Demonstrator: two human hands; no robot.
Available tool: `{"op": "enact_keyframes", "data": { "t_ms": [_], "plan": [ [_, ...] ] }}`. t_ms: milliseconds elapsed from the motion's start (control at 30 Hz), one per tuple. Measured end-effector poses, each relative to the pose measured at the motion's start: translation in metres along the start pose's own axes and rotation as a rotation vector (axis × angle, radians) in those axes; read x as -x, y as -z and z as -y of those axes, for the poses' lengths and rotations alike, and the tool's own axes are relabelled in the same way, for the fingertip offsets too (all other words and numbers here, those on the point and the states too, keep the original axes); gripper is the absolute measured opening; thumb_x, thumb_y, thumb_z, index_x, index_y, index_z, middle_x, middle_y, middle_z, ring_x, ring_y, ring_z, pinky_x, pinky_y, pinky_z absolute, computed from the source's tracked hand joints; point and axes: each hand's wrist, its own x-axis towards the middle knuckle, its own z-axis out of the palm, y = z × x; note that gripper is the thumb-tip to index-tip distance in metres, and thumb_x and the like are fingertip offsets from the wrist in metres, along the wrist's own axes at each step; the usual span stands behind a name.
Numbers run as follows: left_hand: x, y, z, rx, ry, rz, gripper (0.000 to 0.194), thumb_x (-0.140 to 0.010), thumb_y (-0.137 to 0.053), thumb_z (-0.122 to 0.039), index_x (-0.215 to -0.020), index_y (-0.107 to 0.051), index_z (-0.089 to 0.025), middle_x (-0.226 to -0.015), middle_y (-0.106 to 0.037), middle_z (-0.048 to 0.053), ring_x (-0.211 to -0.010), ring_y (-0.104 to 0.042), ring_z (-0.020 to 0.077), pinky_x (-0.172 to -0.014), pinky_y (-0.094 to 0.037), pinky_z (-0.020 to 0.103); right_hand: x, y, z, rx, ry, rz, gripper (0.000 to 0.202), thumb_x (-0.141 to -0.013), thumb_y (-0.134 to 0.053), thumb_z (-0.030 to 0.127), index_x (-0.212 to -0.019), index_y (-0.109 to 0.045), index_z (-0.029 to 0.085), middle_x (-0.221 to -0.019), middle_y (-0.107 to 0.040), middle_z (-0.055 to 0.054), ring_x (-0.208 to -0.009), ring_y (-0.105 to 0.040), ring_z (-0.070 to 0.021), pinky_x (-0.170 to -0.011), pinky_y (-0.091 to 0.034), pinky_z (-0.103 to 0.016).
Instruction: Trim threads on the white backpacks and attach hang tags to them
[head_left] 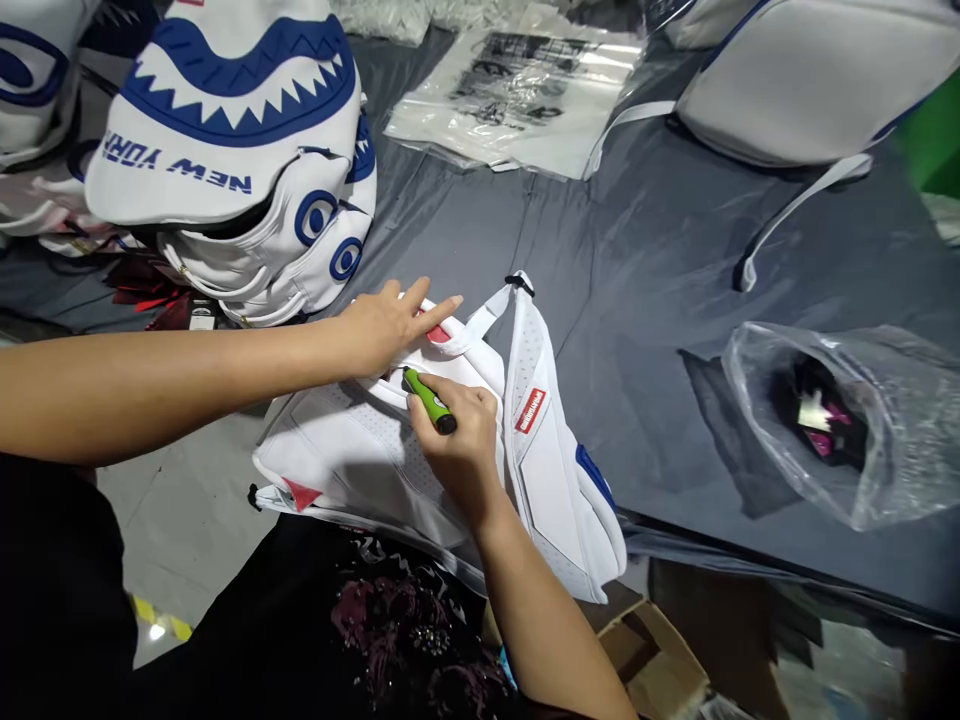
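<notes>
A white backpack (375, 440) lies at the table's front edge, its strapped side up. One padded strap carries a red label (531, 410), and a black buckle (520, 284) sits at the strap's far end. My left hand (394, 325) presses on the backpack near its top loop, fingers spread out. In my right hand (461, 425) is a short green marker-like tool with black ends (427, 400); its exact kind is unclear. Its far tip meets the white fabric just below my left hand.
White-and-blue backpacks with a toothed mouth design (240, 110) are stacked at the left. Clear plastic bags (517, 95) lie at the back, and an open plastic bag (885, 430) holds a dark item at right. Another pale backpack (810, 80) stands behind; a cardboard box (652, 660) is below.
</notes>
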Motion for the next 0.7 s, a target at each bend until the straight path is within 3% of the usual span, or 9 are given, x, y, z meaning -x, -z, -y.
{"op": "enact_keyframes", "data": {
  "t_ms": [167,300,433,567,700],
  "plan": [
    [-0.001,-0.002,0.015,-0.005,-0.108,-0.012,0.112,-0.08,-0.067,-0.02,-0.158,0.011,-0.032,-0.163,-0.015,0.018,-0.132,-0.04,0.0395,-0.095,-0.047,0.042,-0.003,-0.005,-0.005,-0.051,0.009,-0.004,0.019,-0.09,-0.063,0.028,-0.106,-0.071,0.022,-0.107,-0.077,-0.004,-0.096,-0.071,-0.0209,-0.092,-0.039,-0.039],
    [-0.001,0.0,0.017,0.02,-0.146,0.026,0.12,-0.075,-0.071,-0.02,-0.157,0.016,-0.033,-0.167,0.0,0.017,-0.139,-0.032,0.0424,-0.099,-0.045,0.045,-0.007,-0.011,-0.005,-0.099,0.042,0.026,0.02,-0.09,-0.062,0.029,-0.107,-0.07,0.021,-0.107,-0.077,-0.004,-0.095,-0.071,-0.0208,-0.089,-0.04,-0.038],
    [0.0,-0.005,0.011,0.027,-0.031,-0.007,0.119,-0.076,-0.072,-0.018,-0.158,0.012,-0.037,-0.168,0.011,0.014,-0.14,-0.031,0.0445,-0.097,-0.047,0.047,-0.007,-0.015,-0.002,-0.11,0.068,-0.014,0.02,-0.09,-0.063,0.027,-0.107,-0.07,0.02,-0.104,-0.077,-0.005,-0.092,-0.071,-0.0215,-0.087,-0.042,-0.039],
    [0.005,-0.007,0.012,0.137,0.155,0.018,0.117,-0.078,-0.07,-0.02,-0.157,0.015,-0.037,-0.166,-0.004,0.019,-0.127,-0.05,0.0389,-0.089,-0.051,0.043,-0.005,-0.014,-0.001,-0.093,0.041,-0.061,0.021,-0.089,-0.063,0.025,-0.108,-0.07,0.019,-0.1,-0.077,-0.006,-0.087,-0.07,-0.0219,-0.085,-0.046,-0.039],
    [0.008,-0.005,0.02,0.225,0.116,0.093,0.118,-0.077,-0.067,-0.018,-0.157,0.018,-0.037,-0.156,-0.028,0.019,-0.105,-0.064,0.0281,-0.081,-0.052,0.034,-0.005,-0.01,0.0,-0.063,0.008,-0.036,0.022,-0.088,-0.062,0.028,-0.106,-0.072,0.02,-0.101,-0.077,-0.006,-0.086,-0.07,-0.0234,-0.084,-0.049,-0.042]
  ]
}}
